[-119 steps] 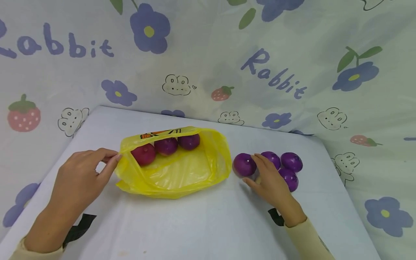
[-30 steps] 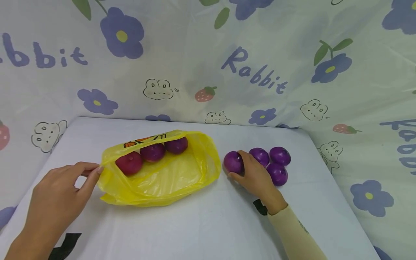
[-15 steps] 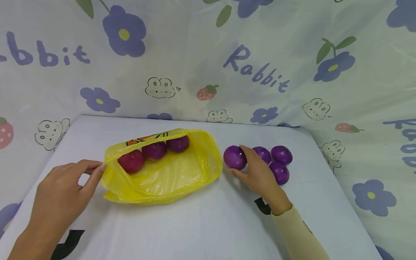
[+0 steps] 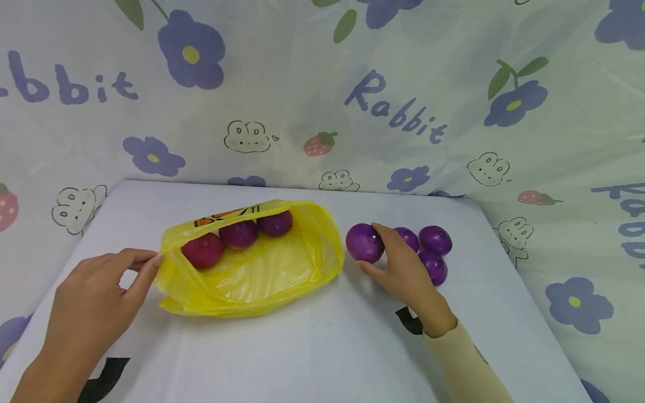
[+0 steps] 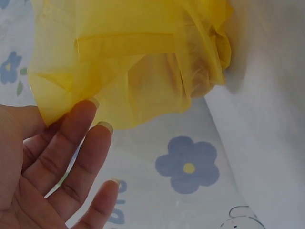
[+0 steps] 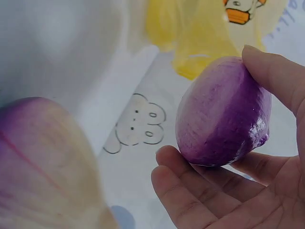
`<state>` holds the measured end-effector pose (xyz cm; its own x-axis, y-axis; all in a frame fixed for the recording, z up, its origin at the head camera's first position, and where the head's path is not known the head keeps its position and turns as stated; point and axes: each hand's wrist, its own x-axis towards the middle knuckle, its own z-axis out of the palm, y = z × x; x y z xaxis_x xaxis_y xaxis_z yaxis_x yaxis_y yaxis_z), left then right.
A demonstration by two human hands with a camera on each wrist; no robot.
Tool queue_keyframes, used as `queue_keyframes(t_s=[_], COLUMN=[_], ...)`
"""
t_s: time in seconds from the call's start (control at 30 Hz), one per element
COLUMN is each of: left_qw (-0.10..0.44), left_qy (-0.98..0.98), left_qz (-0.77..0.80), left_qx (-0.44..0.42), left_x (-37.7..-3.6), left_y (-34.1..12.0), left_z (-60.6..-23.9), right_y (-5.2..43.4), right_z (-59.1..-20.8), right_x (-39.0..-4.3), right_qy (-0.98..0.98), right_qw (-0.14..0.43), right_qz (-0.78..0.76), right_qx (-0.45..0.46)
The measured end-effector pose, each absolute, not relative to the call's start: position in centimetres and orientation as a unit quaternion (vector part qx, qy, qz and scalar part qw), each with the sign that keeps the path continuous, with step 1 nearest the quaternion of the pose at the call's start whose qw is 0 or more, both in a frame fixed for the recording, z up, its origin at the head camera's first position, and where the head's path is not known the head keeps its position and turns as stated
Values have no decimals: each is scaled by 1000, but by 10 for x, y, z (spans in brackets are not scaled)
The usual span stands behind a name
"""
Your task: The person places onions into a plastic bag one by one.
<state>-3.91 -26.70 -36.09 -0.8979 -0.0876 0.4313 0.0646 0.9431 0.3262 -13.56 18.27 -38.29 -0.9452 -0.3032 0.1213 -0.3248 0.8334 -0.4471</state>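
A yellow plastic bag (image 4: 252, 268) lies on the white table (image 4: 302, 347) with its mouth held apart; three purple-red round fruits (image 4: 238, 234) sit inside along its far side. My left hand (image 4: 96, 302) pinches the bag's left edge (image 5: 52, 107) between thumb and fingers. My right hand (image 4: 398, 268) grips a purple fruit (image 4: 364, 243) (image 6: 221, 114), fingers and thumb curled round it, just right of the bag. Three more purple fruits (image 4: 434, 240) lie behind that hand; one (image 6: 43, 162) shows blurred in the right wrist view.
A cloth printed with flowers, rabbits and strawberries (image 4: 353, 101) hangs behind and round the table. The table's right edge (image 4: 509, 268) runs close to the loose fruits. Black marks (image 4: 103, 378) lie near the front.
My right hand has closed round the leftmost loose fruit and raised it slightly off the table. The left hand keeps its pinch on the bag edge.
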Motion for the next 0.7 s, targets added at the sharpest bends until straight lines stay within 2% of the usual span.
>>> queue_keyframes(t_s=[0.7], left_qw=[229], left_qy=[-959], left_qz=[-169], left_qx=[9], left_x=[-39], left_y=[-267], left_z=[-363], right_y=[177], right_z=[-367], right_x=[-121], right_qy=[-944], right_qw=[63], right_qz=[245], right_qx=[213])
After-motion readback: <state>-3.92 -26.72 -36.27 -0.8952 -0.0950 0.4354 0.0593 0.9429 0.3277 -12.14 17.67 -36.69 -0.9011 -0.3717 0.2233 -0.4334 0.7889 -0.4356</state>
